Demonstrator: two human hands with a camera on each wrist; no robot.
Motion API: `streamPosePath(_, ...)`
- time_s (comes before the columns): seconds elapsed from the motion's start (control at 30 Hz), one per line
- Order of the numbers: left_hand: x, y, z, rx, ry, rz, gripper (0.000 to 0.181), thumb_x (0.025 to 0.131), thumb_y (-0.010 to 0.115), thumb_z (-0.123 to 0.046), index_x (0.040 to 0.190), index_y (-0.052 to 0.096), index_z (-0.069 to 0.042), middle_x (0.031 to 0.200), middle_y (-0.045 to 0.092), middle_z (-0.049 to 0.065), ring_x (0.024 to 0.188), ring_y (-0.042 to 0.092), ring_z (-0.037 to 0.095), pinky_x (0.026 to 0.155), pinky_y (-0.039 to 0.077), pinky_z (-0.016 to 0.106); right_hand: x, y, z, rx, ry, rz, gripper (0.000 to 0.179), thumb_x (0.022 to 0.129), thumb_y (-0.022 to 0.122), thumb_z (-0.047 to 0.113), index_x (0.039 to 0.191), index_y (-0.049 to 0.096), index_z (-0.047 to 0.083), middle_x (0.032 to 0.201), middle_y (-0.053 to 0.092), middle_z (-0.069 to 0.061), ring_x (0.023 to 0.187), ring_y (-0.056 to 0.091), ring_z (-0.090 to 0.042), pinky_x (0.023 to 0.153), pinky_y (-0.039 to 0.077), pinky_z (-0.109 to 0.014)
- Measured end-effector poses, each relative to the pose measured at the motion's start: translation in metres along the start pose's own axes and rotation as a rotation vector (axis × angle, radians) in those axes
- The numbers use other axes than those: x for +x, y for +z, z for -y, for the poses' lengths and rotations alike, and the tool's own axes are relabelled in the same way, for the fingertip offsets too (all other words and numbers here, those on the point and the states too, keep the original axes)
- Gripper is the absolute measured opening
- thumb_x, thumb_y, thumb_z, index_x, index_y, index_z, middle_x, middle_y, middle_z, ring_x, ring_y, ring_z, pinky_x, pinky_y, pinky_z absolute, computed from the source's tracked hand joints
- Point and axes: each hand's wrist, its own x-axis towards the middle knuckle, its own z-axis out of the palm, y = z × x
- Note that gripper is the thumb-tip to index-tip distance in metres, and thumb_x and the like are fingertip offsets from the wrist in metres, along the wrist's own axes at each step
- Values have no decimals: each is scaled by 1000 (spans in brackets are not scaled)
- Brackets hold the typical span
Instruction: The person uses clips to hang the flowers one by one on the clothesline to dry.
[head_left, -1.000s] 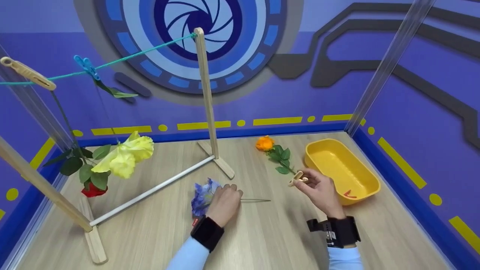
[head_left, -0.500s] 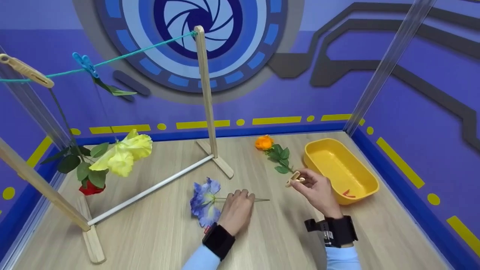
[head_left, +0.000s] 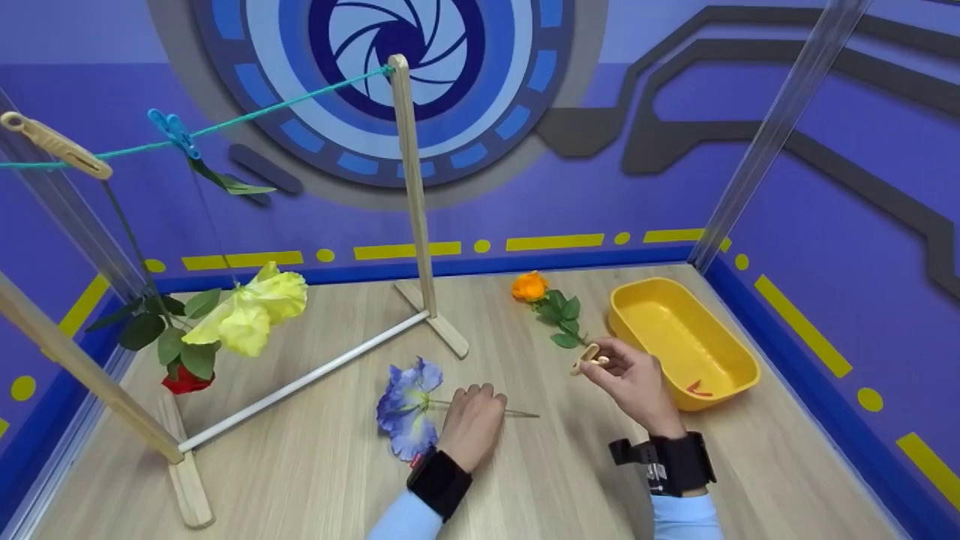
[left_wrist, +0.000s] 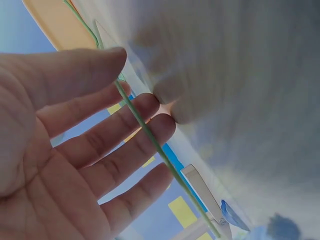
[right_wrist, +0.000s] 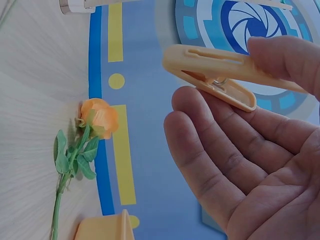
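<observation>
My left hand (head_left: 474,427) pinches the thin green stem (left_wrist: 145,127) of a blue-purple artificial flower (head_left: 409,409) between thumb and fingers, low over the table. The bloom points left, and the stem's bare end sticks out to the right of the hand. In my right hand (head_left: 634,379) is a beige clothespin (right_wrist: 215,70), held between thumb and fingers. Just beyond that hand, an orange rose (head_left: 530,286) with green leaves lies on the table, its stem (right_wrist: 57,205) running toward me.
A yellow tub (head_left: 686,345) stands at right with a small red piece (head_left: 699,388) inside. At left, a wooden rack (head_left: 412,187) carries a green cord (head_left: 292,97). Beige (head_left: 60,146) and blue (head_left: 174,133) clothespins hang a red rose (head_left: 187,380) and a yellow flower (head_left: 251,311) from it.
My left hand has slid right from the blue-purple bloom along its stem, uncovering the bloom. The stem's end has dipped slightly toward me. The right hand with the clothespin has barely shifted.
</observation>
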Motion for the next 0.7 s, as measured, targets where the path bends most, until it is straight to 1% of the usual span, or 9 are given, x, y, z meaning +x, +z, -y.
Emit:
streamPosePath(0.1, 0, -1, 1, -5, -13, 13, 14, 83, 73, 0, 75, 75, -11, 70, 62, 4, 64, 59, 21, 56, 42, 32, 0, 1, 1, 4, -2, 2, 22, 88, 80, 4, 110, 75, 6, 90, 77, -3, 82, 73, -10, 73, 57, -20)
streamPosePath(0.17, 0, -2, 2, 12, -10, 16, 17, 83, 72, 0, 72, 76, -13, 68, 62, 3, 61, 60, 21, 54, 42, 32, 0, 1, 1, 9, -7, 4, 23, 88, 80, 3, 111, 74, 5, 90, 78, -4, 81, 73, -10, 73, 57, -20)
streamPosePath(0.27, 0, -5, 4, 51, 1, 4, 21, 82, 73, 0, 68, 76, -15, 65, 62, 2, 58, 61, 19, 52, 44, 31, 1, 2, 1, 14, -19, 4, 25, 88, 80, 2, 112, 74, 4, 89, 78, -4, 80, 73, -9, 73, 57, -19)
streamPosePath(0.33, 1, -8, 7, 53, 4, -9, 24, 81, 73, 2, 65, 76, -17, 64, 62, 1, 57, 61, 19, 51, 44, 31, 1, 3, 1, 12, -22, 4, 25, 87, 81, 2, 111, 75, 5, 89, 78, -4, 80, 73, -9, 73, 57, -19)
streamPosePath(0.43, 3, -15, 12, -14, -13, -11, 27, 79, 73, 7, 67, 77, -16, 65, 62, 1, 58, 62, 18, 52, 45, 30, 1, 3, 2, 5, -23, 6, 25, 87, 81, 3, 111, 75, 6, 90, 77, -3, 80, 72, -9, 73, 57, -20)
streamPosePath(0.53, 4, -22, 18, -105, -37, -5, 26, 76, 73, 11, 73, 79, -14, 68, 64, 2, 60, 63, 19, 54, 47, 30, 1, 3, 2, 5, -17, 9, 26, 87, 81, 3, 112, 75, 7, 91, 77, -3, 81, 72, -9, 74, 57, -20)
streamPosePath(0.63, 5, -30, 23, -151, -45, -22, 29, 74, 73, 15, 81, 81, -12, 71, 64, 2, 62, 64, 19, 56, 49, 29, 1, 4, 3, 7, -10, 3, 28, 87, 81, 2, 113, 75, 6, 92, 77, -4, 81, 72, -9, 74, 57, -19)
streamPosePath(0.7, 5, -34, 26, -168, -45, -47, 31, 74, 71, 17, 82, 81, -12, 70, 62, 2, 61, 62, 18, 56, 48, 28, 1, 4, 3, 10, -3, -1, 28, 86, 81, 1, 114, 75, 5, 92, 77, -4, 82, 72, -8, 74, 57, -19)
